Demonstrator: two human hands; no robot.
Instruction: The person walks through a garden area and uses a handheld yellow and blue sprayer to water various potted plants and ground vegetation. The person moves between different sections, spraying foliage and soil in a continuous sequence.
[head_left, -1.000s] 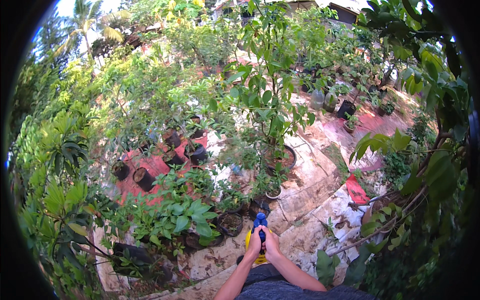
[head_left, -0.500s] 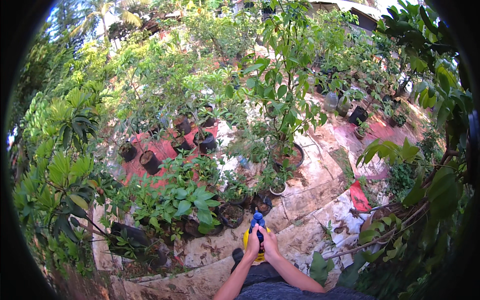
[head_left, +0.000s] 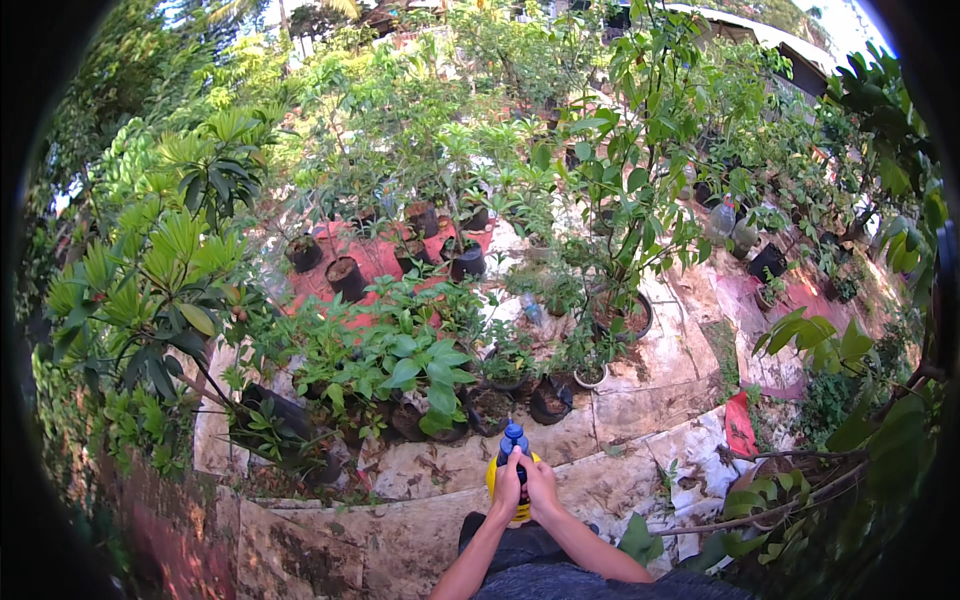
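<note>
In front of my body, low in the view, I hold a yellow spray bottle with a blue pump head (head_left: pixel 513 438). My left hand (head_left: pixel 507 487) is closed round its left side and my right hand (head_left: pixel 542 488) round its right, both thumbs up near the blue head. The blue head points away from me, toward the potted plants. Yellow body shows beside and below my fingers; the rest of the bottle is hidden by my hands. Nearest beyond the bottle stand a black pot of soil (head_left: pixel 551 400) and another black pot (head_left: pixel 489 410).
Leafy potted plants (head_left: pixel 415 365) crowd ahead and to the left. A taller plant (head_left: pixel 625 190) rises from a big round pot. Pale dirty sheeting (head_left: pixel 660 390) and red sheeting (head_left: pixel 380 255) cover the ground. A branch (head_left: pixel 800 500) reaches in from the right.
My view has turned left and tilted, so the plants and pots sit farther right and the nearer ones slightly higher. Both hands stay closed on the spray bottle.
</note>
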